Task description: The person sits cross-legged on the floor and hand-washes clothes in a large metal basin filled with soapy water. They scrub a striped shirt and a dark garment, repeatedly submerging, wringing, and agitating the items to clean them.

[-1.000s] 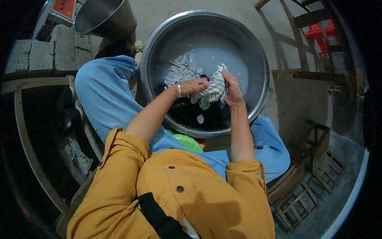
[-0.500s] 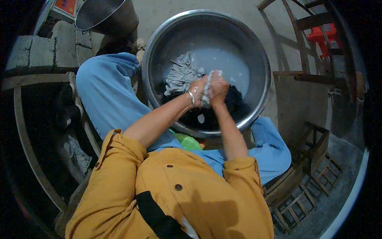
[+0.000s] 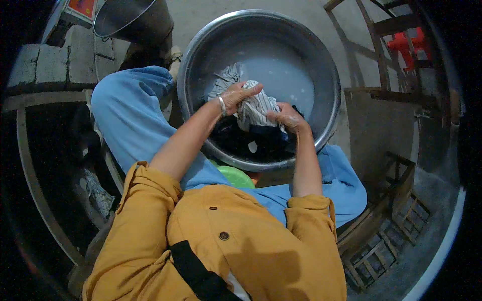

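A large metal basin [image 3: 324,65] of cloudy water stands between my knees. Over it, a wet white garment with dark stripes [image 3: 258,106] is stretched between my hands, its lower edge dark. My left hand [image 3: 235,97] grips the garment's left side, thumb lying along the top. On the other side my right hand [image 3: 290,118] pinches its edge. More bunched striped cloth [image 3: 226,80] lies beyond my left hand, partly in the water. Black cloth [image 3: 228,138] fills the near part of the basin, with a small white oval piece [image 3: 252,146] on it.
A metal bucket [image 3: 133,22] stands at the far left, beside grey blocks [image 3: 52,65]. Wooden frames flank me: a chair-like one [image 3: 52,100] at left, another [image 3: 379,55] at far right near a red object [image 3: 409,47]. Something green [image 3: 235,176] sits under the basin's near rim.
My hands have moved apart, left hand leftward and right hand rightward. The striped cloth, squeezed into a bunch between them before, is now spread open.
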Motion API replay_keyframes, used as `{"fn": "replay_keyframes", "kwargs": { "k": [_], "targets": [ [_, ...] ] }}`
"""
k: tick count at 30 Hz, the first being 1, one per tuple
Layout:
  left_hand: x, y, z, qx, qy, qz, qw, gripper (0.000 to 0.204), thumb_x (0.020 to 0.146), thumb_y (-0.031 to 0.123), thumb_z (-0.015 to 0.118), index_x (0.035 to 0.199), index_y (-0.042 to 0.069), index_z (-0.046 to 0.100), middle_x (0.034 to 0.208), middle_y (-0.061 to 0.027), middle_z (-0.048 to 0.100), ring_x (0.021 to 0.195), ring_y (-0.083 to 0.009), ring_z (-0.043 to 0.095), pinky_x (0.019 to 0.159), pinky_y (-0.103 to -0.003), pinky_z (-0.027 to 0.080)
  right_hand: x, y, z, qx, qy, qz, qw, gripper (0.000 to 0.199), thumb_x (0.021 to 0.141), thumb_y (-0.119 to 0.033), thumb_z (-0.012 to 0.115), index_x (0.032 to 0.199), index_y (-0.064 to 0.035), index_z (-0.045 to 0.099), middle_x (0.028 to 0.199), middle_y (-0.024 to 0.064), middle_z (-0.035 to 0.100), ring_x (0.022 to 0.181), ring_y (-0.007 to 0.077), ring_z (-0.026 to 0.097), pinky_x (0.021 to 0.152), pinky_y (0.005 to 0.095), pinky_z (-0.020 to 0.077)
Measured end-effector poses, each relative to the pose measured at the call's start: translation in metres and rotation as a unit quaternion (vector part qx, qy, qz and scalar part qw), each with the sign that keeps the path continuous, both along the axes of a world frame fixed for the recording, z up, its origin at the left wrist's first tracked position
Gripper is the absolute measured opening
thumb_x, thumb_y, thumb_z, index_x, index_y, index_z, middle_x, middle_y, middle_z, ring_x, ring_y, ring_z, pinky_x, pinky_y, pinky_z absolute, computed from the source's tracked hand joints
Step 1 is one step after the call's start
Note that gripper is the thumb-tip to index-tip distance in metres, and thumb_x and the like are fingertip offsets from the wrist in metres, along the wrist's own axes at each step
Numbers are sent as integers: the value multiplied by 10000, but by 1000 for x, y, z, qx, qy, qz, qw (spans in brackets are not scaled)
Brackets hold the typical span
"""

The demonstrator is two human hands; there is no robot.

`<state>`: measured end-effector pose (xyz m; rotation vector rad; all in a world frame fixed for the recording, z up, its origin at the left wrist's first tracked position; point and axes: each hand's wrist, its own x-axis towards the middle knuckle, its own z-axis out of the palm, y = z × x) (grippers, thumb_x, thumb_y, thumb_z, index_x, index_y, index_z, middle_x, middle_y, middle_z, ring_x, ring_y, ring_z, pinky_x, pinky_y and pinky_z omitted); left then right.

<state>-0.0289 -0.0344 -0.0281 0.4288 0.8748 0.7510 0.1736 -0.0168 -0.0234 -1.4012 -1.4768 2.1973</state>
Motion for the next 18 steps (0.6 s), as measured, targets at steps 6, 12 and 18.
{"fn": "replay_keyframes", "kwargs": {
  "k": [6, 12, 18],
  "targets": [
    [-27, 1, -15, 192, 294, -275, 895, 415, 666, 272, 643, 1004, 54, 542, 904, -48, 584, 821, -154, 535, 713, -275, 417, 7, 9, -10, 3, 168, -242, 956, 244, 706, -62, 592, 943, -27, 543, 878, 47, 579, 797, 147, 537, 706, 274, 426],
    [2, 1, 0, -73, 82, 50, 993, 540, 708, 343, 594, 1155, 92, 428, 1036, -47, 511, 900, -160, 475, 744, -301, 385, -34, 2, -7, 109, 103, -370, 917, 214, 749, -150, 576, 908, -17, 520, 814, 82, 579, 678, 176, 552, 605, 295, 451],
    [44, -29, -35, -90, -104, 203, 970, 422, 810, 359, 470, 1057, 16, 473, 907, -56, 528, 824, -157, 503, 741, -312, 405, -69, -11, 9, 373, -306, -113, 869, 250, 787, -236, 513, 755, 7, 560, 677, 173, 568, 559, 228, 527, 496, 341, 395]
  ]
}}
